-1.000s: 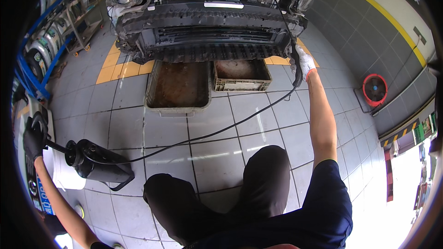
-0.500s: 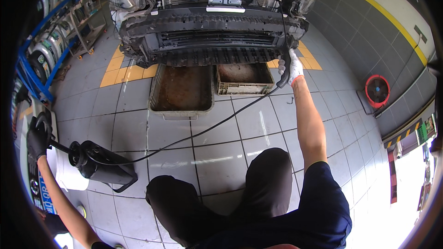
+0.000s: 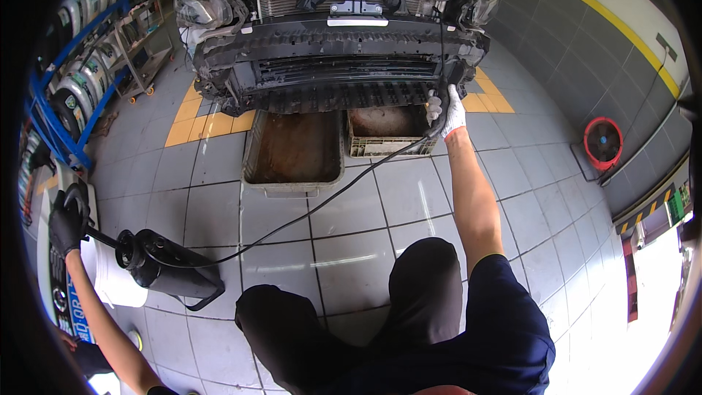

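Note:
My right hand, in a white glove, is raised to the lower right corner of a car's stripped front end and grips the end of a thin black hose. The hose runs back across the tiled floor to a black pressure tank lying on its side at my left. My left hand, in a black glove, is closed around the looped black handle at the tank's end. My knees, in dark trousers, fill the lower middle.
Under the car sit a rusty brown drain pan and a smaller grey crate. A blue rack with drums and a wheeled cart stand at the left. A red round fan rests by the right wall.
My right hand with the hose end has shifted a little left and down along the car's lower edge. My left hand has stayed on the tank's handle.

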A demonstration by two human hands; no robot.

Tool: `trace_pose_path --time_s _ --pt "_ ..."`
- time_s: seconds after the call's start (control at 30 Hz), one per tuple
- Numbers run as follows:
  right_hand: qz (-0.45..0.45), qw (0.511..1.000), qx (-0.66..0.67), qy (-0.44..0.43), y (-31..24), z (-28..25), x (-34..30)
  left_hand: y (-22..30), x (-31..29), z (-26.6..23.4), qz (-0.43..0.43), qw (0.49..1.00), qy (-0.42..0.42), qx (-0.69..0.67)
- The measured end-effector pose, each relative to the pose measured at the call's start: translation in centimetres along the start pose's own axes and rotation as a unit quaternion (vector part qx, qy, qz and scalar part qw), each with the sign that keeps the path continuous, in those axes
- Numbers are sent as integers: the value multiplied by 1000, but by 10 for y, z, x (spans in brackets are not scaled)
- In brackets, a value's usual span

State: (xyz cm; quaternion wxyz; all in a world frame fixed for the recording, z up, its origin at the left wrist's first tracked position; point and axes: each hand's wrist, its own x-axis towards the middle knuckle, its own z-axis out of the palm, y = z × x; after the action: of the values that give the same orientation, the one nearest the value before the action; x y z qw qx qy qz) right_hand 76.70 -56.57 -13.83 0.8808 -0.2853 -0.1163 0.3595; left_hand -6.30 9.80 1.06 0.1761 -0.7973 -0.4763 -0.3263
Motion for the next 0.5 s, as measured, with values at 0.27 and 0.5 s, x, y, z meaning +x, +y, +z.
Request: trace_pose_path --time_s 0.27,0.5 --pt "-34 954 -261 142 11 45 -47 -14 -2 12 4 1000 22 -14" --pt "-3 967 -221 123 4 57 -44 -21 0 19 -1 999 26 -29"
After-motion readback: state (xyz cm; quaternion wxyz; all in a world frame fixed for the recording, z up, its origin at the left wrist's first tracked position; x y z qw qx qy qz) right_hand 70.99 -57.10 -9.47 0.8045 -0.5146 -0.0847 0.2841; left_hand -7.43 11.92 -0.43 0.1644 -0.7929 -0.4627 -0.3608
